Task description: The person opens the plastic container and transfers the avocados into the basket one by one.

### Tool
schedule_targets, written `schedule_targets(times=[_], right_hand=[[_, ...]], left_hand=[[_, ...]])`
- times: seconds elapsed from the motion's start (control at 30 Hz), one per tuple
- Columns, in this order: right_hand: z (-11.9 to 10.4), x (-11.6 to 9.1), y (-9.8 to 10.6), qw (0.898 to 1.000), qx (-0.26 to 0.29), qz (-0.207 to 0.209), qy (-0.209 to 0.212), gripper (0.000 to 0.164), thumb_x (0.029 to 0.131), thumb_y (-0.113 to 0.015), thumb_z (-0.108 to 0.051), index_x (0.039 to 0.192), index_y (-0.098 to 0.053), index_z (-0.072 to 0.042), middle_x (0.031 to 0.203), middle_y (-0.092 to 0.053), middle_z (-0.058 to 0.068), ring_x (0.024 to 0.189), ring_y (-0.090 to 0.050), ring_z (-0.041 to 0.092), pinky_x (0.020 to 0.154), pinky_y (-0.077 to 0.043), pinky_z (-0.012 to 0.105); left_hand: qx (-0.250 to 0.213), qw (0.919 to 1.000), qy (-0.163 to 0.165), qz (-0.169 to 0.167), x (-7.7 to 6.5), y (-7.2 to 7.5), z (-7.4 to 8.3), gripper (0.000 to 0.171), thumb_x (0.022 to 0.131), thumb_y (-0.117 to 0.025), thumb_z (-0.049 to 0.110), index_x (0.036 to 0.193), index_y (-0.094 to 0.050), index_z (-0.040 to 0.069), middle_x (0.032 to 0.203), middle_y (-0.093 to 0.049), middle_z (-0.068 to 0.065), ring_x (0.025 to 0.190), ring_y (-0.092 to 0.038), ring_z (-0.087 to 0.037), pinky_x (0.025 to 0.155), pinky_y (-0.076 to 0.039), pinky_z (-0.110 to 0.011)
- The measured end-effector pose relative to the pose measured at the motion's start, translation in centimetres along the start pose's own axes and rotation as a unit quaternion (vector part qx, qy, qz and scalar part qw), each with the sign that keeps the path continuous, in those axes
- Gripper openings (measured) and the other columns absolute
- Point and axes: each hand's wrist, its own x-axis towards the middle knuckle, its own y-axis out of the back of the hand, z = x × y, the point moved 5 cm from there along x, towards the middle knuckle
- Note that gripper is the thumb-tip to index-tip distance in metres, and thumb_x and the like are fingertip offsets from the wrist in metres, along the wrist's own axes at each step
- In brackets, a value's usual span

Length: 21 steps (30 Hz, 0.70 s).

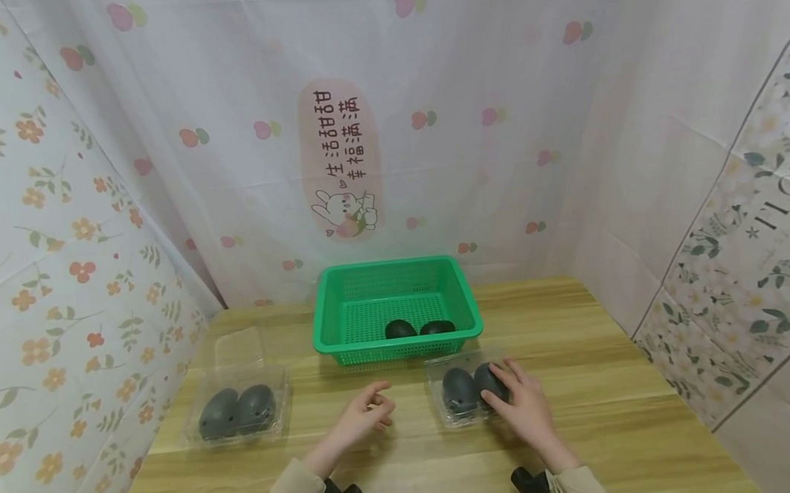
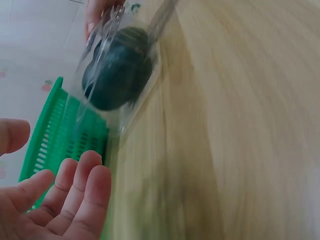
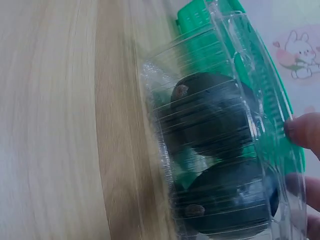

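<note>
A clear plastic box on the right of the table holds two dark green avocados. My right hand reaches into it from the right, thumb and fingers round the right-hand avocado. Beside that lies the other avocado. Seen from the right wrist, the fingers are at the box's rim, and brown stem scars mark both fruits. My left hand hovers over the table between the two boxes, fingers loosely curled with nothing in them.
A green perforated basket stands at the back centre, two avocados in its front right part. At left, an open clear box holds two more avocados. Patterned curtains hang close behind and at both sides of the wooden table.
</note>
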Motion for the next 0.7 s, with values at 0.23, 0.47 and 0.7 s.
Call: schedule_targets(times=[0.23, 0.47, 0.7], right_hand=[[-1.2, -0.4, -0.7, 0.999, 0.024, -0.038, -0.017, 0.054, 0.084, -0.074, -0.031, 0.129, -0.062, -0.004, 0.142, -0.043, 0.026, 0.123, -0.040, 0.055, 0.092, -0.039, 0.067], [-3.1, -0.7, -1.3, 0.998, 0.036, -0.047, 0.006, 0.053, 0.083, -0.075, -0.031, 0.126, -0.064, -0.003, 0.139, -0.047, 0.026, 0.121, -0.043, 0.054, 0.092, -0.041, 0.065], [-4.0, -0.9, -2.2, 0.997, 0.042, -0.061, 0.010, 0.054, 0.080, -0.077, -0.032, 0.125, -0.065, -0.004, 0.140, -0.047, 0.024, 0.122, -0.044, 0.052, 0.093, -0.042, 0.064]], left_hand=[[-0.069, 0.9971, 0.031, -0.012, 0.5, -1.9, -1.0, 0.056, 0.096, -0.056, 0.007, 0.140, -0.030, -0.016, 0.101, -0.055, -0.015, 0.076, -0.064, -0.023, 0.069, -0.058, -0.042], [-0.105, 0.9931, 0.051, 0.000, 1.0, -2.6, -1.4, 0.064, 0.096, -0.057, 0.008, 0.144, -0.021, -0.015, 0.106, -0.053, -0.017, 0.074, -0.063, -0.018, 0.065, -0.058, -0.034], [-0.124, 0.9901, 0.062, 0.023, 0.7, -2.3, -1.8, 0.069, 0.094, -0.059, 0.009, 0.145, -0.019, -0.014, 0.104, -0.054, -0.015, 0.073, -0.062, -0.018, 0.062, -0.057, -0.032]])
